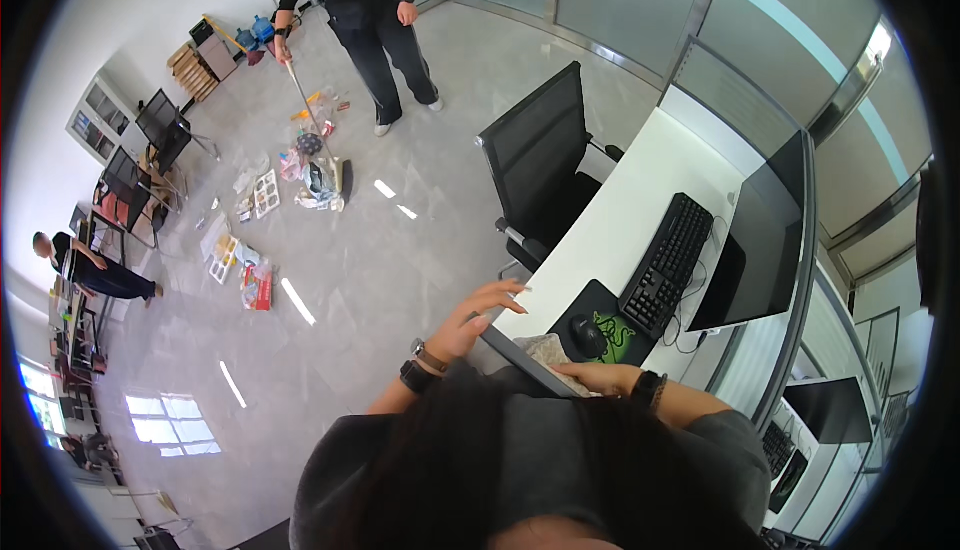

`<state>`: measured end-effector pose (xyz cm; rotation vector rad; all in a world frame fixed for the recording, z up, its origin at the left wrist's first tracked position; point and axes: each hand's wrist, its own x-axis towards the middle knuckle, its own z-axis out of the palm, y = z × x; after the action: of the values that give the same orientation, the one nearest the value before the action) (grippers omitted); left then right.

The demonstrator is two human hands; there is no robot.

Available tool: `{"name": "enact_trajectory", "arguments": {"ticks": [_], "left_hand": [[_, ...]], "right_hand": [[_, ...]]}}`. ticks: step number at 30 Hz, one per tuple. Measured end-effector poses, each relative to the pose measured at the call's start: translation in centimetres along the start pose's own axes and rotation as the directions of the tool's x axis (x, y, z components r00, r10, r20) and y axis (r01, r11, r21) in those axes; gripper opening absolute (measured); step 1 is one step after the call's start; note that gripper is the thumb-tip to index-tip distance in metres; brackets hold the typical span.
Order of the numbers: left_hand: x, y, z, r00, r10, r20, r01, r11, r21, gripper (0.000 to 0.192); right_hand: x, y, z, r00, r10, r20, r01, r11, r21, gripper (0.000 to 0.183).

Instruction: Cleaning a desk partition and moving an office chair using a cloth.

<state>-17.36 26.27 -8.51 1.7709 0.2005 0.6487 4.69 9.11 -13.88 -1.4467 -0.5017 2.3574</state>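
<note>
My left hand point(480, 317) is at the near end of the white desk point(600, 250), fingers spread, with the thumb by the top of a grey partition edge point(525, 362). My right hand point(600, 377) lies on a crumpled light grey-brown cloth point(547, 349) beside that edge. Part of the cloth is hidden behind the edge. Just beyond my right hand, a black mouse point(589, 335) rests on a black and green mouse pad point(619, 336). A black keyboard point(667, 265) and a dark monitor point(757, 250) stand further along the desk.
A black mesh office chair point(540, 160) stands at the desk. On the floor, a person point(375, 17) holds a broom point(304, 92) over scattered rubbish point(319, 182). More rubbish point(256, 284) lies nearer. Another person point(105, 269) is at the far left, near chairs point(127, 182).
</note>
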Motion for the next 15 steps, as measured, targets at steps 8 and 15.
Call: {"name": "enact_trajectory", "arguments": {"ticks": [8,15], "left_hand": [[-0.1,-0.6,-0.6,0.997,0.002,0.077,-0.014,0.986,0.166,0.075],[0.0,-1.8,0.4,0.99,0.138,-0.038,-0.134,0.988,0.078,0.063]], "right_hand": [[1.8,-4.1,0.8,0.999,0.043,0.025,-0.038,0.982,-0.184,0.051],[2.7,-9.4,3.1,0.996,-0.015,0.09,0.035,0.974,-0.224,0.052]]}}
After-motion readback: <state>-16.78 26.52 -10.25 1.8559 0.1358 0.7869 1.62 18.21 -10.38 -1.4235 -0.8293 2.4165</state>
